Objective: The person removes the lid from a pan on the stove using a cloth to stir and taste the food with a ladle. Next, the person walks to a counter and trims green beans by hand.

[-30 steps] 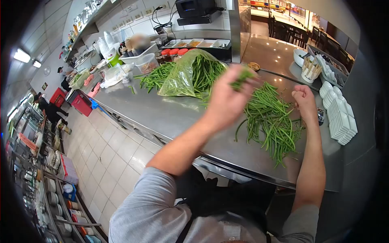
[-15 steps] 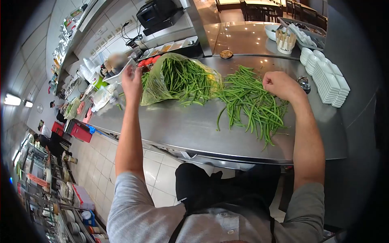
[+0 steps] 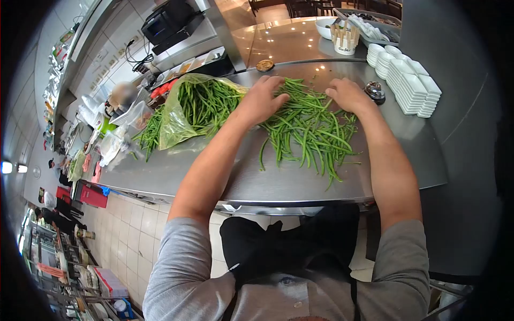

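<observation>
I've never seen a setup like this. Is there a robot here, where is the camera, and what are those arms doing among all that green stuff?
There's no robot: these are a person's own bare arms, seen from a camera worn on the head, looking forward and down. On the steel counter lies a loose pile of green beans. To its left, a clear plastic bag holds more. The left hand, thumb spread, is at the pile's left side; the right hand, fingers curled, is at its upper right. Whether either grips a bean is too small to tell. Further right are a bell and stacked white dishes.
</observation>
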{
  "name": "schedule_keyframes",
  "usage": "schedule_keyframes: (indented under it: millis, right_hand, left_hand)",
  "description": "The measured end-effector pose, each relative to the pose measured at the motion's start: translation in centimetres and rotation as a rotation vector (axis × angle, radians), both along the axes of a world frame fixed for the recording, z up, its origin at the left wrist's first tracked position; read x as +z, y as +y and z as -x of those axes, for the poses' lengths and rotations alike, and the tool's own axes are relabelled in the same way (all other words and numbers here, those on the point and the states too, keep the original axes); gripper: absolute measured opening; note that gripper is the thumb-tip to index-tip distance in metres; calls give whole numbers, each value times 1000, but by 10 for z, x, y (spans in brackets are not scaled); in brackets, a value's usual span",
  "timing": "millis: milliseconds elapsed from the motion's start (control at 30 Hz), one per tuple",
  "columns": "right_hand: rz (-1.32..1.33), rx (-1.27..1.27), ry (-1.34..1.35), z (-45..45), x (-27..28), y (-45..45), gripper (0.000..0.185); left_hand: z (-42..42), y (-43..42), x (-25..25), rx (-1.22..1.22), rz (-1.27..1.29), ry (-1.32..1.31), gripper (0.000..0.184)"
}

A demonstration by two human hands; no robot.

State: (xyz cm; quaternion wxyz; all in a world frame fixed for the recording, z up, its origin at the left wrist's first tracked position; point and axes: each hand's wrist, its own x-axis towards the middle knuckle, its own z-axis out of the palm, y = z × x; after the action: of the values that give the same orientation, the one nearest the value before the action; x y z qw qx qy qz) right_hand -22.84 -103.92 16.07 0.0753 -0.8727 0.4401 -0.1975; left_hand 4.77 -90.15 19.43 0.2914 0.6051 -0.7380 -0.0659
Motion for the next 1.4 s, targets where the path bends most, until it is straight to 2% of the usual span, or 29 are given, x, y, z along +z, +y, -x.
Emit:
schedule_keyframes:
  millis: [67,100,133,233,267,300,333,400,433,500,633,700,767,867,967,1000,1133,1200,1300,1367,1400]
  right_hand:
    - [39,-35,38,-4,-16,-8,38]
    - [-35,-9,23,-3,-12,-7,37]
    - [-110,17,10,-3,-3,-3,37]
    - [-281,95,65,7,24,5,43]
    - [-287,134,97,14,32,9,47]
    - [-300,179,129,20,36,13,51]
    - [-380,168,152,24,40,11,66]
    - [-516,140,152,35,48,12,69]
    - [-580,124,153,40,54,14,71]
    - [-512,157,193,47,62,21,75]
    - [-513,127,247,52,66,22,71]
    - [-454,119,289,49,78,32,68]
    - [-491,50,248,48,72,31,62]
    - [-540,28,217,45,58,19,52]
    - [-531,26,184,37,51,17,44]
    - [-516,21,170,35,50,19,42]
    - [-459,21,246,26,61,33,39]
    - [-442,22,239,24,62,38,37]
    - [-230,135,246,26,51,26,37]
    - [-223,154,261,22,53,27,36]
    - [-219,156,268,21,56,31,36]
  left_hand:
    - [6,-38,-21,70,38,-157,66]
    - [9,-56,-28,103,58,-238,71]
    - [12,-72,-29,159,-47,-215,79]
    - [24,-99,-27,221,-304,-190,78]
    - [33,-96,-27,233,-277,-267,69]
    - [32,-102,-27,111,-323,-187,63]
    - [27,-109,-27,-7,-372,-106,57]
    - [30,-97,-25,-237,-423,135,41]
    - [38,-79,-16,-240,-369,98,41]
    - [52,-40,-1,-246,-265,28,42]
    - [82,32,17,-312,21,-180,57]
    - [110,70,6,-393,109,-309,65]
    - [126,90,-10,-547,113,-331,59]
    - [122,86,-20,-515,39,-426,52]
    - [97,77,2,-345,164,-587,50]
    - [90,76,5,-281,339,-525,51]
    - [88,81,35,-468,659,-137,42]
    - [98,106,40,-603,713,-29,37]
    - [112,139,51,-788,748,172,24]
    - [127,154,60,-792,777,384,16]
    - [143,151,58,-754,928,448,21]
